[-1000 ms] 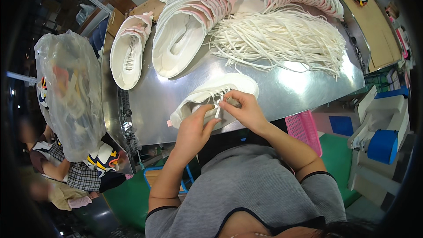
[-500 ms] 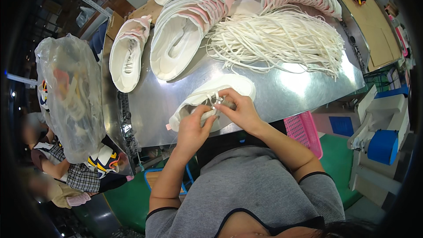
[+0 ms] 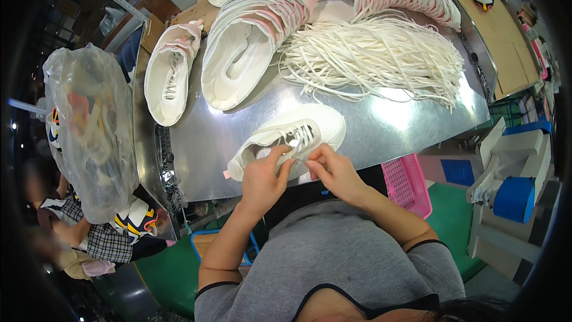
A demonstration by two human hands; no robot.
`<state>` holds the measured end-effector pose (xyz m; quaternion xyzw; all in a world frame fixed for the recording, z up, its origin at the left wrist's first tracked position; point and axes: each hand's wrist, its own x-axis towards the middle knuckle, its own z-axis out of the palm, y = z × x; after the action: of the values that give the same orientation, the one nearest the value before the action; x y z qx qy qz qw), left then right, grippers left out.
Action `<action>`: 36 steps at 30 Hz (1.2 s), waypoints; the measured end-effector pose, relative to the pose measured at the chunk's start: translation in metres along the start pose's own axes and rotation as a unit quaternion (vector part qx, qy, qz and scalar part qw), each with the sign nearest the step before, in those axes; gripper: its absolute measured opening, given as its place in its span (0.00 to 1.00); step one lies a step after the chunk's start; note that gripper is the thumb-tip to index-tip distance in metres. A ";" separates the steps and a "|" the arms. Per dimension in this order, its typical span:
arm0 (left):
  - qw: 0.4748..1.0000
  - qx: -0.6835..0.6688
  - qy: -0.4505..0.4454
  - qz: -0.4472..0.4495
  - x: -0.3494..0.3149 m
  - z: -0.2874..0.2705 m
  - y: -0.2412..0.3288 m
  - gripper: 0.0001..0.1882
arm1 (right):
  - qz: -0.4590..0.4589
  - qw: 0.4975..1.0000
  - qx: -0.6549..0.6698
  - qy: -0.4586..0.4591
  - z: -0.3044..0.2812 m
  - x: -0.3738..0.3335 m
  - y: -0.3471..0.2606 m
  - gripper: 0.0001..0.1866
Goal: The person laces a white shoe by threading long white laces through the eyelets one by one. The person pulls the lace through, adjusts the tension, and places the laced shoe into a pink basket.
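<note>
A white shoe upper [image 3: 271,138] lies on the metal table in front of me, its toe end to the right. A white shoelace [image 3: 302,135] crosses part of its opening. My left hand [image 3: 266,176] pinches the upper's near edge beside the lace holes, between thumb and forefinger. Just to the right, my right hand [image 3: 336,174] is closed in a pinch on a thin lace end close to the left fingertips. The fingers partly hide that lace end.
Behind the upper lies a heap of loose white laces [image 3: 375,56]. Nested white and pink uppers [image 3: 238,68] stand to its left and behind, with a smaller stack [image 3: 168,83] farther left. A clear plastic bag [image 3: 89,131] bulges beyond the left table edge; a pink basket [image 3: 408,185] sits below right.
My right hand has drawn away from the lace holes, toward me and to the right. The crossed lace on the upper now shows. My left hand stays near the upper's near edge.
</note>
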<state>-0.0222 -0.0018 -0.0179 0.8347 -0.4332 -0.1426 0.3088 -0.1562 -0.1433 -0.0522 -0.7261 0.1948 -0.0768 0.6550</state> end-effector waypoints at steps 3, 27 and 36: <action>0.990 0.053 0.029 0.124 -0.006 0.006 -0.003 0.13 | 0.043 0.999 -0.006 -0.008 0.004 0.005 -0.003 0.09; 0.979 -0.011 -0.202 0.033 0.001 -0.038 -0.014 0.18 | -0.234 0.964 -0.092 -0.085 -0.046 0.047 0.017 0.12; 0.994 0.025 -0.072 0.078 -0.002 -0.019 -0.019 0.14 | -0.369 0.863 -0.323 -0.120 -0.043 0.044 0.000 0.12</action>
<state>-0.0016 0.0160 -0.0153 0.7934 -0.5213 -0.1670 0.2661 -0.1320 -0.1996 -0.0533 -0.9195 -0.1539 -0.1576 0.3256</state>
